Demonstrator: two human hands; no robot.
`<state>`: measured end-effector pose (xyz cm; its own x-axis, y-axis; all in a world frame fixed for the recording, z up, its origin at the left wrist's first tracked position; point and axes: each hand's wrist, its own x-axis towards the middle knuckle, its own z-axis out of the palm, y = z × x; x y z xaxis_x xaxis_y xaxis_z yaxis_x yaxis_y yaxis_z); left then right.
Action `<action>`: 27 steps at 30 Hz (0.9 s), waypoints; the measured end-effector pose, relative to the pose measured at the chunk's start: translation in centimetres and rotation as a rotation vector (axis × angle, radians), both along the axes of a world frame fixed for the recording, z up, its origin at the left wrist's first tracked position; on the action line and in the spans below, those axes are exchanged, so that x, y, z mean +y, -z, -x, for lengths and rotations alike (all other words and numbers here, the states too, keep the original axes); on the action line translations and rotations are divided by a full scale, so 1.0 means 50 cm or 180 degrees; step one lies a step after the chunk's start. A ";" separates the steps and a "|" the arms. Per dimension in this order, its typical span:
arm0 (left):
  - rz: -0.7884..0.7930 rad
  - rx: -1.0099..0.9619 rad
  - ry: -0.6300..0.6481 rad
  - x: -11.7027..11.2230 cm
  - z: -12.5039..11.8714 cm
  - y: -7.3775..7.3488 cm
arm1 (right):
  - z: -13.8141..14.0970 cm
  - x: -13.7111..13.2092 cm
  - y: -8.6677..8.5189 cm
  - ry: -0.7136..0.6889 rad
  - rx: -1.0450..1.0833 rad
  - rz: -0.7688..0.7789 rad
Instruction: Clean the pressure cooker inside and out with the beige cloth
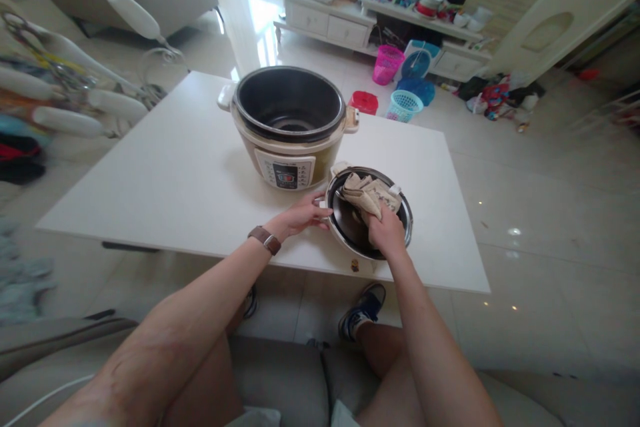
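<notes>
Currently in hand: I judge this to be the wiping of the lid's inner face. The cloth is pressed into it, though a single view does not show me the stroke.
Lid [349,232]: lies upside down on the bench [175,173] at the near edge, just in front of the cooker and to its right. I cannot tell whether the two touch.
Right hand [386,232]: closed on a bunched beige cloth [367,195], which is held down inside the lid on its far half.
Left hand [300,217]: fingers loosely spread with the tips resting on the lid's left rim. It steadies the lid and grips nothing. There is a brown-strapped watch [264,239] on the wrist.
Cooker [290,140]: stands uncovered at mid-bench with its dark inner wall exposed and its front turned toward me.
Next move calls for: in my judgement, a firm hold at the left rim while the cloth works round. The lid sits close to the bench edge and could slide or tip under sideways pressure.
Writing: the control panel [286,175] shows a small display and rows of buttons, but the print is too small to read. No brand can be read on the cooker, lid or cloth.
Surroundings: a pink basket [387,64] and a blue basket [404,105] stand on the floor [525,167] beyond the bench, well apart from the work.
</notes>
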<state>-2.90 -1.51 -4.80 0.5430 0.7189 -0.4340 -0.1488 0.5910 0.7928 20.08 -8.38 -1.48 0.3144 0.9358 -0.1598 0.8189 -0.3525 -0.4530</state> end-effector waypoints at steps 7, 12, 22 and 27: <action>-0.0155 0.0373 -0.0084 0.009 -0.006 -0.021 | 0.000 -0.002 0.004 -0.0031 0.0105 -0.0032; -0.0145 0.0459 -0.0023 0.005 -0.009 -0.024 | 0.000 0.001 0.002 0.0009 0.0163 -0.0012; 0.0062 0.0257 0.0082 -0.007 -0.003 -0.019 | 0.016 -0.003 -0.010 -0.0064 -0.0061 0.0103; 0.0166 0.0187 -0.0183 -0.006 -0.013 -0.012 | 0.014 -0.001 -0.004 -0.0007 -0.0067 0.0044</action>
